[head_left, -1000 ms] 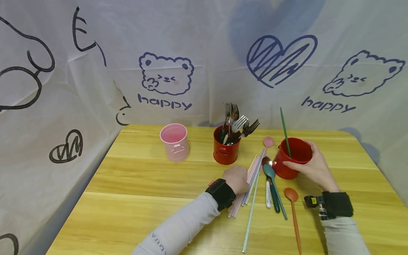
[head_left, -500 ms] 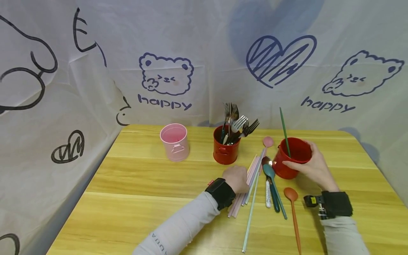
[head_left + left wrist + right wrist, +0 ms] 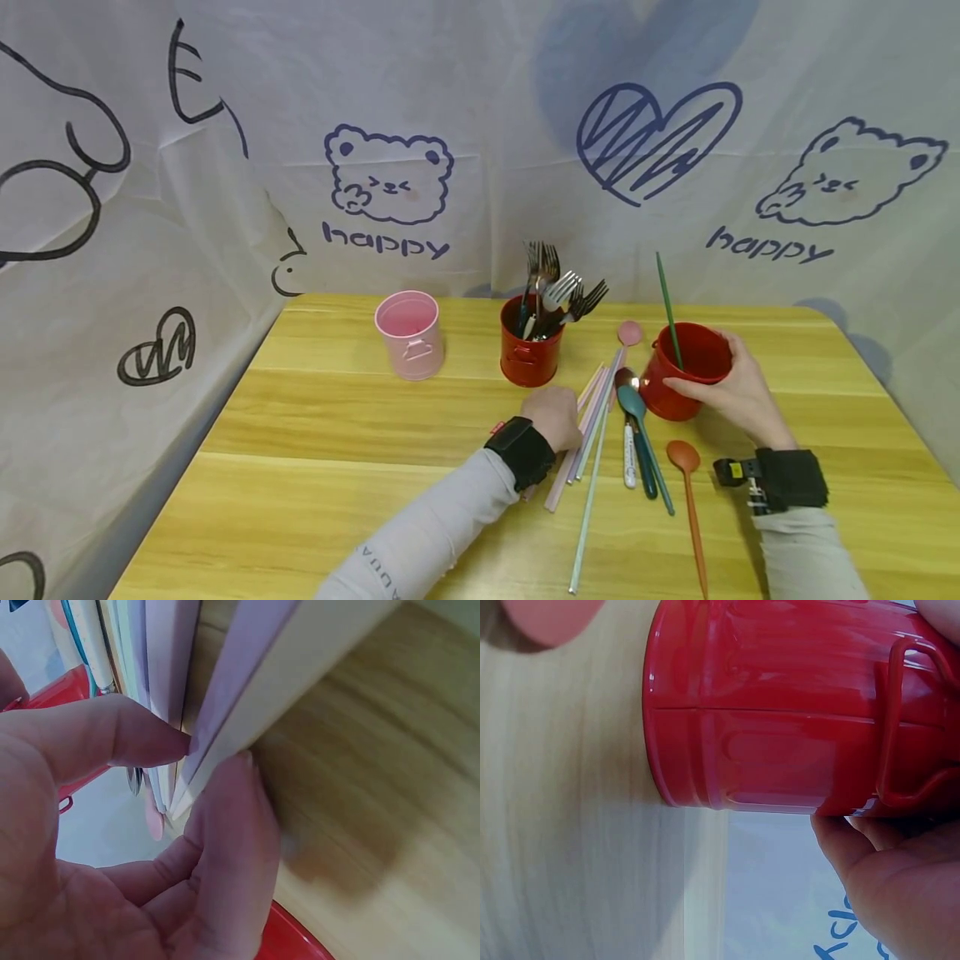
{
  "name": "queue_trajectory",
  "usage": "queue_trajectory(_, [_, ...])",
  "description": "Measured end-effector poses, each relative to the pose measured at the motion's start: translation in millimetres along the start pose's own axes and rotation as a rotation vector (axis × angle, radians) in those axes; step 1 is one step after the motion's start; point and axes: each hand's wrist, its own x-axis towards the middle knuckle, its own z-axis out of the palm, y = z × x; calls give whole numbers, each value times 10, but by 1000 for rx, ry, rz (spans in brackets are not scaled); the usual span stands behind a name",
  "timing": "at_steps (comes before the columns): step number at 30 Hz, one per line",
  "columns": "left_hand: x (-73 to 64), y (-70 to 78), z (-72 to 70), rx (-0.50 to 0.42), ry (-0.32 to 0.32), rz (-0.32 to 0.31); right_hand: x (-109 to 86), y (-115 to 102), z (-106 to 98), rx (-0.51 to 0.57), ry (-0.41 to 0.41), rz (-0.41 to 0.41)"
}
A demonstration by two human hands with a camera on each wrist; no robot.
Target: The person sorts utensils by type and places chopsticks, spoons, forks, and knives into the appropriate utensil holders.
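My left hand (image 3: 553, 418) is over a loose bundle of pastel chopsticks (image 3: 594, 433). In the left wrist view, its thumb and a finger pinch a purple-and-cream pair of chopsticks (image 3: 238, 679) from both sides. My right hand (image 3: 738, 392) grips the rim and side of a red metal bucket (image 3: 667, 398), which leans a little on the table. One green chopstick (image 3: 667, 300) stands slanted inside that bucket. The right wrist view shows the bucket's wall (image 3: 780, 750) and wire handle close up, fingers on its far side.
A second red bucket (image 3: 528, 367) holds several forks (image 3: 558, 287). To its left stands a pink bucket (image 3: 415, 354). Between the hands lie a teal spoon (image 3: 634, 404), a white-handled utensil (image 3: 629, 458) and a pink spoon (image 3: 629, 333); an orange spoon (image 3: 684, 457) lies nearer the front.
Under my left hand, the near end of a pink chopstick has shifted slightly left, away from its neighbour. My right hand and its bucket have stayed in place.
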Motion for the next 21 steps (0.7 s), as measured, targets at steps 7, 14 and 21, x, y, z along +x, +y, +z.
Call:
queue_trajectory(7, [23,-29,2,26,14,-7,7,-13,1,1,-5,9])
queue_trajectory(14, [31,-60,1,38,54,-17,1,-10,-3,11,5,7])
queue_trajectory(21, [42,-90,12,31,91,-3,-2,1,-4,13,6,4])
